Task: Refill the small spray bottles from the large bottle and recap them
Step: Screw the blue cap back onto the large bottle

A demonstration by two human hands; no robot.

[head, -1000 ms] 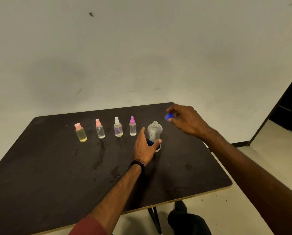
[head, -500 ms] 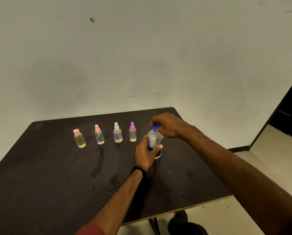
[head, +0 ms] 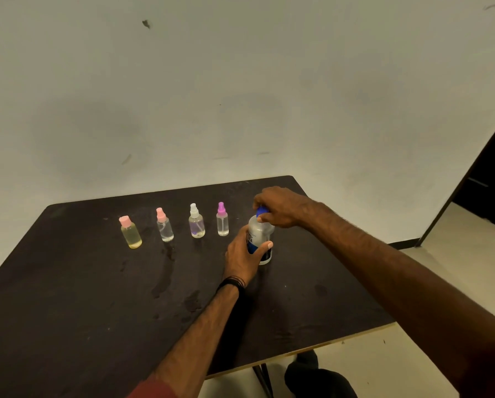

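A dark table [head: 68,297] (smeared with wet patches) stood against a pale wall [head: 240,81]; a doorway [head: 487,179] opened right.

Four small spray bottles [head: 194,222] stand in a row across the far part of the dark surface [head: 68,297], with gaps between them that leave room to pass. At the row's right end the large bottle [head: 260,239], the left hand [head: 245,254] and the right hand [head: 280,206] block the way. The near and left parts of the surface lie open, crossed only by the two forearms.

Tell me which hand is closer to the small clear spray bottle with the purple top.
Left. The left hand, gripping the large bottle, sits just beside the purple-topped bottle; the right hand is farther off, on the blue cap.
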